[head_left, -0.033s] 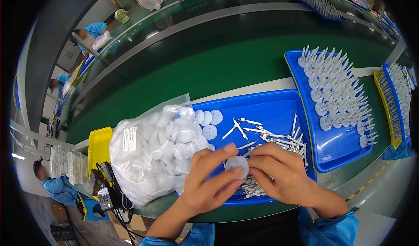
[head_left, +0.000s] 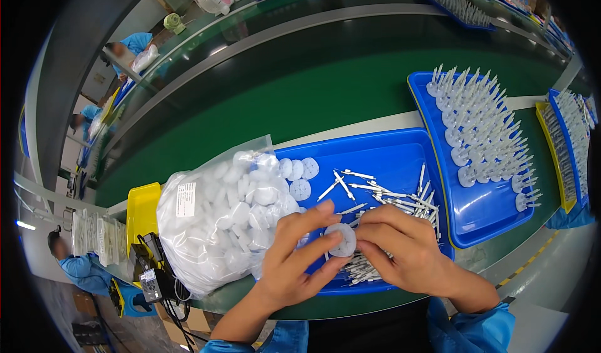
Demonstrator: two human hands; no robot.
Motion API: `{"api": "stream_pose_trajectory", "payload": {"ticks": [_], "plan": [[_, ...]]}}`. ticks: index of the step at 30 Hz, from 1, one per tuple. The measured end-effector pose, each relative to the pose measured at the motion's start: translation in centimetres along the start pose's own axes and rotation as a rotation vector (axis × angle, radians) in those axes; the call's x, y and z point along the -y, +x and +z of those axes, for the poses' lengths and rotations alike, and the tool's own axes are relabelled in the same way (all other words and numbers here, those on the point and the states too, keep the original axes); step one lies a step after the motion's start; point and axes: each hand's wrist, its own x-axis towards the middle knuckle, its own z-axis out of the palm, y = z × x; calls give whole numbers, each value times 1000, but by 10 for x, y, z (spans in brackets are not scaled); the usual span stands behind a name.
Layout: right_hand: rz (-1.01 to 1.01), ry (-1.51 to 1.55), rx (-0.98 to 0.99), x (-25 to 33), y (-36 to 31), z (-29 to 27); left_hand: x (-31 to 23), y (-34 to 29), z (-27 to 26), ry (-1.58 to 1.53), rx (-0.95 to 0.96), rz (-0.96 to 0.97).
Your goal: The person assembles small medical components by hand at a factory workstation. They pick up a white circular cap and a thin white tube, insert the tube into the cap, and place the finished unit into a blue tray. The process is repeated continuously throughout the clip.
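- Left hand [head_left: 289, 264] pinched the translucent disc [head_left: 345, 243] between thumb and finger — its fingertips had slid back, baring more face: seemingly a regrip.
- Right hand [head_left: 412, 253] met its right rim — pinching or merely touching, I couldn't tell.

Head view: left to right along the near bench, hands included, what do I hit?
Yellow bin → clear bag of white pieces → left hand → white disc → right hand → blue tray of upright sticks → far-right yellow tray.
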Motion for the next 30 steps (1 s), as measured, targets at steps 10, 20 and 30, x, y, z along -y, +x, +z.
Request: {"api": "stream_pose_trajectory", "payload": {"ticks": [10, 20, 30], "plan": [[13, -22, -15, 1, -2, 0, 2, 3, 1, 181, 127, 167], [110, 34, -40, 10, -14, -4, 2, -10, 4, -994, 58, -961], [836, -740, -572, -33, -108, -131, 11, 12, -15, 802, 411, -263]]}}
